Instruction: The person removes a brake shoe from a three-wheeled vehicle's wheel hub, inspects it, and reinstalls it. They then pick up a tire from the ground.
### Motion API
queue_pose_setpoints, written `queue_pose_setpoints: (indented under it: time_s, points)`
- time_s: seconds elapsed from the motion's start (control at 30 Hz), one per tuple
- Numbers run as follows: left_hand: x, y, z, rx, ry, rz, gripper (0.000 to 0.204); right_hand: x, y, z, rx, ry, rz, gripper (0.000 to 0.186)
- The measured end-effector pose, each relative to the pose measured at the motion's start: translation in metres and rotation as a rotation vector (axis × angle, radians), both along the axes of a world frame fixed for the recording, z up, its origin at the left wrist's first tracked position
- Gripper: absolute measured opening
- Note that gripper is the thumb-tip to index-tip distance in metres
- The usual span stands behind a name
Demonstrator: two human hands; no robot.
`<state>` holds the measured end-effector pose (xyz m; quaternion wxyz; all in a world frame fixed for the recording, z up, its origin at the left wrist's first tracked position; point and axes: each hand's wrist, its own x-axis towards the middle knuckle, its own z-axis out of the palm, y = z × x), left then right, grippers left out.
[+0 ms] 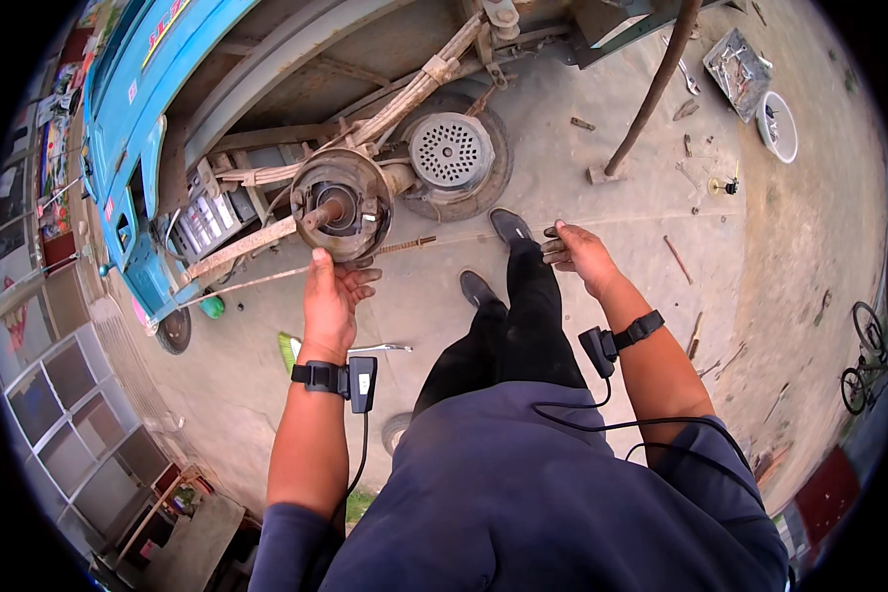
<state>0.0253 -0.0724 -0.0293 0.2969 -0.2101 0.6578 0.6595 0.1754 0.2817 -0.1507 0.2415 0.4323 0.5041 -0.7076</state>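
A rusty wheel hub with its brake backing plate (373, 232) and a protruding shaft is exposed at the side of a blue vehicle (118, 94). My left hand (333, 301) is at its lower rim, thumb up and fingers spread. Whether the thumb touches the rim I cannot tell. Just right of that hand, a threaded rod with a spring (405, 245) sticks out. Farther right, over the concrete, my right hand (584, 259) has its fingers loosely bent and apart, with nothing visible in them. Its fingertips look dark with grime.
Behind the hub lies a wheel with a perforated drum (451, 153). A brown bar (653, 89) stands on a small block. At the far right are a metal tray of tools (738, 74) and a white basin (777, 128). Loose parts and a rod (678, 259) litter the ground.
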Motion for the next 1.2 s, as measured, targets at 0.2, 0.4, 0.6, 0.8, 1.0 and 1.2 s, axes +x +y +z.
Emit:
queue_pose_setpoints:
  time_s: [0.2, 0.4, 0.6, 0.8, 1.0, 1.2]
  points:
    - [0.001, -0.004, 0.013, -0.026, -0.096, 0.053, 0.057, 0.082, 0.069, 0.012, 0.174, -0.136, -0.008, 0.048]
    - [0.039, -0.033, 0.035, -0.107, -0.121, 0.086, 0.063, 0.128, 0.118, 0.067, 0.315, -0.163, -0.041, 0.044]
    - [0.105, -0.084, 0.044, -0.147, -0.209, 0.209, 0.052, 0.129, 0.113, 0.095, 0.340, -0.119, 0.023, 0.043]
    - [0.162, -0.110, 0.035, -0.079, -0.228, 0.357, 0.048, 0.102, 0.079, 0.111, 0.316, -0.067, 0.202, 0.044]
    - [0.193, -0.117, 0.025, -0.010, -0.245, 0.470, 0.041, 0.058, 0.058, 0.126, 0.333, -0.006, 0.353, 0.041]
    - [0.202, -0.124, 0.016, 0.009, -0.228, 0.504, 0.040, 0.034, 0.058, 0.133, 0.353, 0.049, 0.399, 0.041]
